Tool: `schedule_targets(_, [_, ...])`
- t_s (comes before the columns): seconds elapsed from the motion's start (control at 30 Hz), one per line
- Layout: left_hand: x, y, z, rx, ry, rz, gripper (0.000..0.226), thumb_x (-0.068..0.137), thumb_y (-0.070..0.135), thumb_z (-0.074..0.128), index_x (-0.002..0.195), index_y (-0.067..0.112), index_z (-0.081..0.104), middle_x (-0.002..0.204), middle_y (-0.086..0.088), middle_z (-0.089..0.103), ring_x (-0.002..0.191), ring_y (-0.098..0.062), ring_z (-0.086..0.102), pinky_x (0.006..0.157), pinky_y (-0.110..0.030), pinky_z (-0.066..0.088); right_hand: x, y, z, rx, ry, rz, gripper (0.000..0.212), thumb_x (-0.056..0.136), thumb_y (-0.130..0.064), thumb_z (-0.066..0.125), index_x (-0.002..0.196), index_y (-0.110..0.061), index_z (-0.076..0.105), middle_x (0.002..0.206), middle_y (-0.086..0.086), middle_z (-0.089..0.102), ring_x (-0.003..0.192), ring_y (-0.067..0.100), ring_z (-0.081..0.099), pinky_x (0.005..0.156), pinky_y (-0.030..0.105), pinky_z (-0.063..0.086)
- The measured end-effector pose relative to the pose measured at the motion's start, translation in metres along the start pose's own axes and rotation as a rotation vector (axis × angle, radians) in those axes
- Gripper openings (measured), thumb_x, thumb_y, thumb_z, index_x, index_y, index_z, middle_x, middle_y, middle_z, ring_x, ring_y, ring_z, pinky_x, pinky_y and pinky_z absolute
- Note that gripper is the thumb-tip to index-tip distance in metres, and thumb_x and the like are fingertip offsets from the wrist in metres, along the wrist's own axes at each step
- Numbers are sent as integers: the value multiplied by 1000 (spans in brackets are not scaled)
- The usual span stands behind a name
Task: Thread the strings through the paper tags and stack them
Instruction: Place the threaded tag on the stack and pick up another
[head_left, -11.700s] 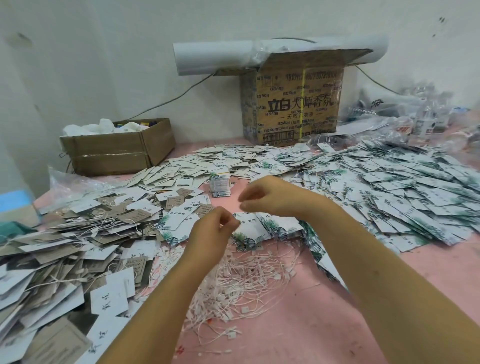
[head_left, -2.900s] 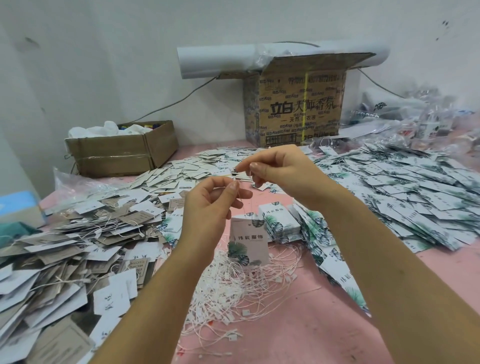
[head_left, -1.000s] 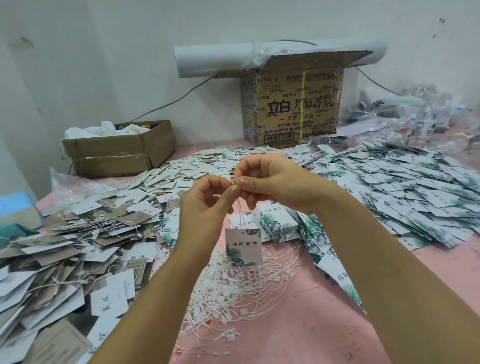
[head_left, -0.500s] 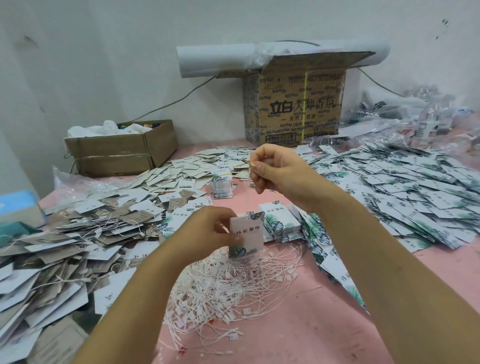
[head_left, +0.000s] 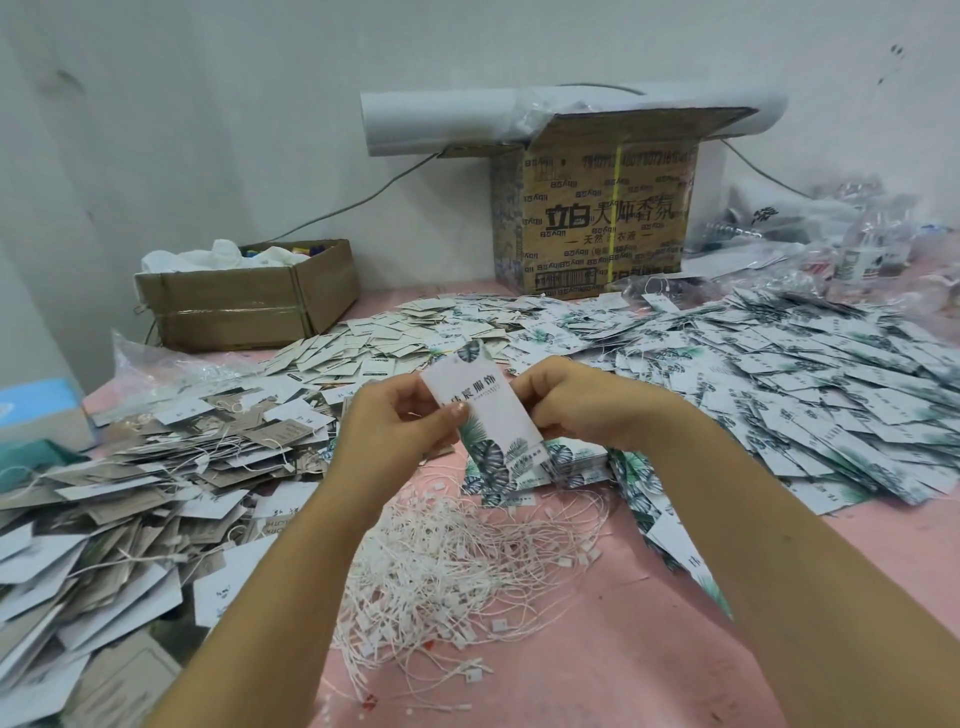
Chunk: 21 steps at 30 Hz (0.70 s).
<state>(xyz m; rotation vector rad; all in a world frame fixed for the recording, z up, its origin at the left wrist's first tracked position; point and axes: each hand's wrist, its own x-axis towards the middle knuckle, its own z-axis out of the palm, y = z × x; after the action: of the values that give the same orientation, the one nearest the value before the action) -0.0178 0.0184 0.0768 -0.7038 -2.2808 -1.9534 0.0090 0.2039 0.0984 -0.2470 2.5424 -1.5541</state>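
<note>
Lately apart, our left hand and right hand now both pinch the white leaf-printed paper tag; stacking seems next.

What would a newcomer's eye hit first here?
At the centre the left hand and right hand grip one leaf-printed tag. Below them a tangle of white strings lies on the pink table, flanked by a greyish tag heap left and a leaf-printed heap right.
</note>
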Motion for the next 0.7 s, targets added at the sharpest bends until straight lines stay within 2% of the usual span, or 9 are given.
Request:
schedule_targets(0.13, [2,-3,-2,-22,46,-17,12,80,8,71,74,3,63,59,-3,66,53,-8,61,52,-21,51,-6,-3,-2,198,-109,24,44,76,23,30,112,18,54,128,33,49,100,31,54,83,31,52])
schedule_targets(0.23, [2,-4,-2,-52,60,-23,14,80,7,71,70,7,61,59,-3,65,52,-7,60,52,-20,51,-6,-3,-4,256,-157,19,50,77,7,46,116,33,30,124,47,35,92,31,44,74,27,48])
schedule_targets(0.27, [2,-4,-1,-58,60,-26,14,80,6,71,70,7,62,58,-3,65,51,-7,60,51,-19,51,-5,-3,-3,220,-136,33,48,83,5,50,116,32,29,117,45,42,84,29,44,68,23,46])
schedule_targets(0.3, [2,-4,0,-70,60,-28,13,81,6,70,71,7,62,58,-3,65,51,-7,60,51,-18,51,-5,-4,-1,179,-109,48,42,87,3,51,116,29,36,107,34,53,77,25,48,63,19,46])
schedule_targets(0.4, [2,-6,6,-91,50,-37,11,83,6,68,75,9,62,62,-2,66,51,-6,61,52,-17,52,-3,-5,1,69,7,98,15,90,2,52,101,8,61,82,6,65,67,10,59,63,18,51])
schedule_targets(0.47, [1,-10,9,-75,19,-75,7,87,12,65,81,11,62,69,-2,66,52,-4,60,50,-15,49,-2,-3,-3,19,105,148,13,91,2,50,85,-3,60,76,4,63,65,12,61,67,25,53])
schedule_targets(0.53, [0,-16,10,-35,-47,-129,6,91,18,60,87,14,61,79,-3,65,58,-6,59,53,-17,47,-3,0,-14,-114,286,212,20,94,-3,45,76,-7,52,75,5,56,66,14,54,64,26,47])
schedule_targets(0.63, [0,-27,10,116,-142,-176,6,92,22,59,90,16,61,87,-4,67,69,-10,59,62,-22,45,-8,17,-44,-242,559,309,14,94,-1,39,89,0,52,78,6,49,64,13,43,54,22,35])
schedule_targets(0.7, [-1,-35,11,208,-183,-189,4,91,20,60,90,17,62,93,-5,67,74,-13,58,66,-24,44,-13,30,-65,-328,669,402,23,93,2,36,112,7,48,92,13,52,72,17,46,60,28,38])
